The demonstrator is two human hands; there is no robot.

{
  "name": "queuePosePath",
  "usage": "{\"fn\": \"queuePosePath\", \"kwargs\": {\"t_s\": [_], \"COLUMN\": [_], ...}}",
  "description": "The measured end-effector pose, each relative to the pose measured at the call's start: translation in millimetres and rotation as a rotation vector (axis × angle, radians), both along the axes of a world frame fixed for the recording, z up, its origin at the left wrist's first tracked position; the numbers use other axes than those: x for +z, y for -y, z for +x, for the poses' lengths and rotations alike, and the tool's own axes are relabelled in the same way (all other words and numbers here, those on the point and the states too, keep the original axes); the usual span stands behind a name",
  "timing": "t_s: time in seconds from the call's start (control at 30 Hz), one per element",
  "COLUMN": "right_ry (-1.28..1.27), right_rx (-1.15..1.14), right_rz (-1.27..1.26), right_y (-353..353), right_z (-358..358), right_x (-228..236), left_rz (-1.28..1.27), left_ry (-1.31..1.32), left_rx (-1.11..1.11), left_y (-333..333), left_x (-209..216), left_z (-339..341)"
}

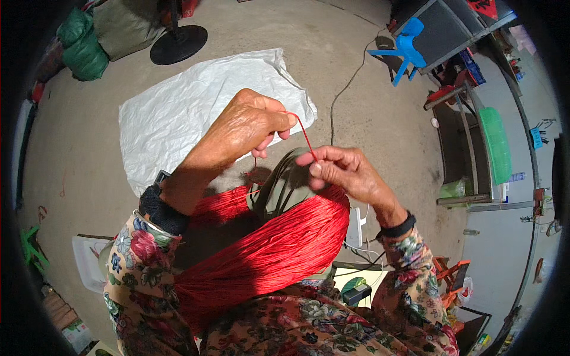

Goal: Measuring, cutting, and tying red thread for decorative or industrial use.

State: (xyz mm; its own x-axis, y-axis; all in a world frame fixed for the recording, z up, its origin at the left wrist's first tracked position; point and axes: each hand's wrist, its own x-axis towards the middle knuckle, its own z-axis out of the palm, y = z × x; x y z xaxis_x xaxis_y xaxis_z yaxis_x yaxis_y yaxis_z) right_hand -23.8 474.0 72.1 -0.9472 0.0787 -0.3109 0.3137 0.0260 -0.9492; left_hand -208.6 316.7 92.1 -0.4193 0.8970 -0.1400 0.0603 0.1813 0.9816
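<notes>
A thin red cord (305,134) runs slack between my two hands. One part of it is pinched between the thumb and forefinger of my left hand (252,121), which is raised a little higher. Lower and to the right, my right hand (350,172) pinches the cord between thumb and fingertips. A thick skein of red yarn (273,246) loops around my knees and across my lap, below both hands. A short strand with small tangles (254,174) hangs under my left hand. Parts of the skein are hidden by my left forearm.
A white woven sheet (172,113) lies on the concrete floor ahead. Beyond it stand a round black base (179,45) and a green sack (83,50). A blue stool (408,47) is far right, near a shelf with a green basket (494,145). A dark cable (344,89) crosses the floor.
</notes>
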Motion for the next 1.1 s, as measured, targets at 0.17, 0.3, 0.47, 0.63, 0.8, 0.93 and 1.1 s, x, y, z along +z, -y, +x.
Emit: {"fn": "queuePosePath", "kwargs": {"t_s": [0.17, 0.3, 0.47, 0.63, 0.8, 0.93, 1.1], "right_ry": [0.028, 0.065, 0.101, -0.11, -0.29, -0.431, -0.562], "right_rx": [-0.02, -0.104, -0.318, -0.296, -0.231, -0.171, -0.085], "right_rz": [0.365, 0.321, 0.064, -0.233, -0.149, -0.13, -0.267], "right_y": [-86, -159, -157, -104, -62, -88, -42], "right_z": [-12, -13, -103, -219, -293, -344, -366], "right_x": [-37, -116, -109, -50, -12, 28, 79], "left_rz": [-0.111, -0.222, -0.337, -0.498, -0.536, -0.641, -0.646], "left_ry": [-0.262, -0.327, -0.568, -0.811, -0.991, -0.996, -0.849], "left_rx": [-0.026, 0.141, 0.299, 0.602, 0.773, 0.889, 1.016], "left_y": [43, 105, 213, 320, 409, 469, 540], "left_x": [-8, -27, -27, -7, -7, -13, -54], "left_z": [-31, -64, -104, -115, -110, -104, -91]}}
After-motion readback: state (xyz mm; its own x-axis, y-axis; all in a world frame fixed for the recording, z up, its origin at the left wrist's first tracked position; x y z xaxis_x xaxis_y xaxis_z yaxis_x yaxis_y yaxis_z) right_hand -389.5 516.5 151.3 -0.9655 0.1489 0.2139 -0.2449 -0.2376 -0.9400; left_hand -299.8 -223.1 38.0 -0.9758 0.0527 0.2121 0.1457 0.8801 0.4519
